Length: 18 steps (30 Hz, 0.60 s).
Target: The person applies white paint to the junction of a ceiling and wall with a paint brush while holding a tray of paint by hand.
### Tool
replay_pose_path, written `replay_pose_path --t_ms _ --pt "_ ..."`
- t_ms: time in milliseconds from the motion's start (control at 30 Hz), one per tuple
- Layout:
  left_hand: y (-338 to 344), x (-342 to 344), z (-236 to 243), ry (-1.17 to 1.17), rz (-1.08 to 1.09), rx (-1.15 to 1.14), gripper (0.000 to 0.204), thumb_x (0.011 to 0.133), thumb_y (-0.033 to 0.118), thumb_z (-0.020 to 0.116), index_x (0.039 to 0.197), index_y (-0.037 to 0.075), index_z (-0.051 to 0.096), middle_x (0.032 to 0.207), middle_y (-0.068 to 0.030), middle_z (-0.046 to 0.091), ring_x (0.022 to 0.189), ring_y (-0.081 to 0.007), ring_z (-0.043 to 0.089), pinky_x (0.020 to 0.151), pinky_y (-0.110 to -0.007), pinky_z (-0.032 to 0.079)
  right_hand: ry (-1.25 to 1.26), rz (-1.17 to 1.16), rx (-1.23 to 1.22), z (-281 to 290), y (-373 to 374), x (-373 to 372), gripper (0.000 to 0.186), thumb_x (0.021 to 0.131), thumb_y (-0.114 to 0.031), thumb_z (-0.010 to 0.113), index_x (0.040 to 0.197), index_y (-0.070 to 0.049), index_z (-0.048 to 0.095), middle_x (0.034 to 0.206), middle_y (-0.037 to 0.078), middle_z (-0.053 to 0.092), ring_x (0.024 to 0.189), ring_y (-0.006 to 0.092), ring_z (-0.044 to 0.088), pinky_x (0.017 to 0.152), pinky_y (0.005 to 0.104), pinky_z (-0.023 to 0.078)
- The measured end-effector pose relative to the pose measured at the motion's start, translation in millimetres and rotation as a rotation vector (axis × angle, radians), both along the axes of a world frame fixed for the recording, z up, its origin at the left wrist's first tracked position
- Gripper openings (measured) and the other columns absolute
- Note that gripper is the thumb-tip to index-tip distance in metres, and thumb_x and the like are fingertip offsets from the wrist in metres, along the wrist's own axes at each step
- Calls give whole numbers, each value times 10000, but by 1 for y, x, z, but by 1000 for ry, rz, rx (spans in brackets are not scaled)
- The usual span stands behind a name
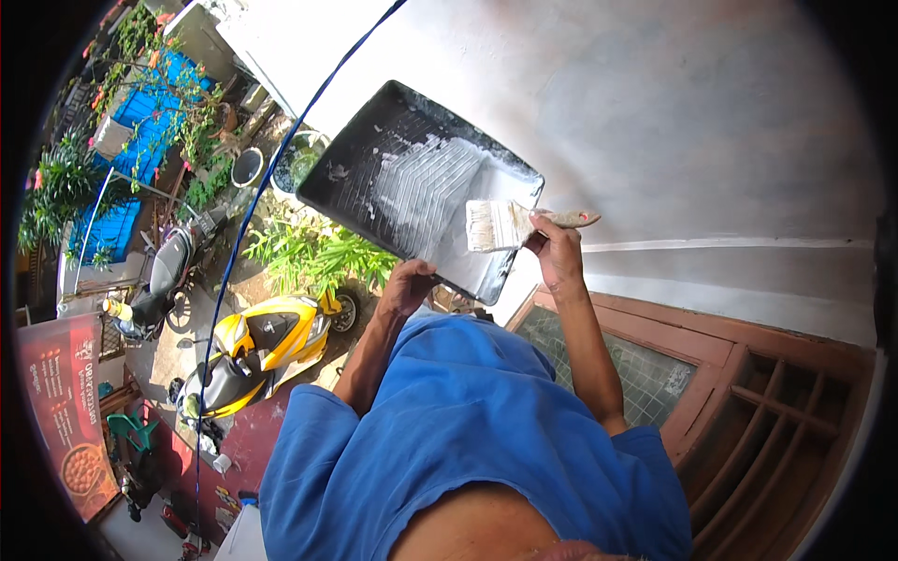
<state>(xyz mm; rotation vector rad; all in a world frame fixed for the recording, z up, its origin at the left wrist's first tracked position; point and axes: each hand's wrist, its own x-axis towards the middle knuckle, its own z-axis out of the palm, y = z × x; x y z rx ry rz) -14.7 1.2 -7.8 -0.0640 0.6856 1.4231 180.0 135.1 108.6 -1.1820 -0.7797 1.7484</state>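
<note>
My left hand (pixel 409 285) is closed on the near edge of a black paint tray (pixel 354 178), holding it up tilted in front of me. White paint coats the tray's ribbed slope and pools toward its right end. In my right hand (pixel 558 251) is a wide paintbrush (pixel 499 225), gripped where the handle meets the head. Its bristles, caked with white paint, point left over the pooled paint. Whether the bristles touch the paint I cannot tell. The pale handle sticks out to the right past my fingers.
A white-grey wall (pixel 692 140) rises on the right, above a brown wooden window frame (pixel 655 327). A dark blue cable (pixel 245 224) runs slanting down on the left. Far below stand a yellow scooter (pixel 271 337), a dark motorbike (pixel 168 271), green plants (pixel 313 252) and a red banner (pixel 65 402).
</note>
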Motion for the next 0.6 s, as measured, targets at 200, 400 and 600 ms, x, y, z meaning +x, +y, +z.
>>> replay_pose_path --t_ms 200,400,600 --pt "-2 -4 -28 -175 -19 17 152 680 83 533 742 -40 596 808 -152 615 800 -268 584 830 -398 430 -177 -172 520 125 52 25 264 776 -95 618 991 28 526 902 75 566 774 143 572 663 284 504" --pt "2 0 6 -90 -54 25 246 688 108 532 854 -63 593 921 -154 618 885 -274 577 889 -402 395 -1027 -476 1696 231 102 50 189 749 -56 656 929 -36 600 832 59 614 730 159 616 658 273 509" --pt "-5 -1 -7 -40 18 32 221 698 116 526 846 -31 599 924 -138 616 890 -258 571 862 -406 401 -1715 -245 1964 204 143 50 352 610 -9 665 940 -90 568 918 25 547 828 180 569 647 289 521"
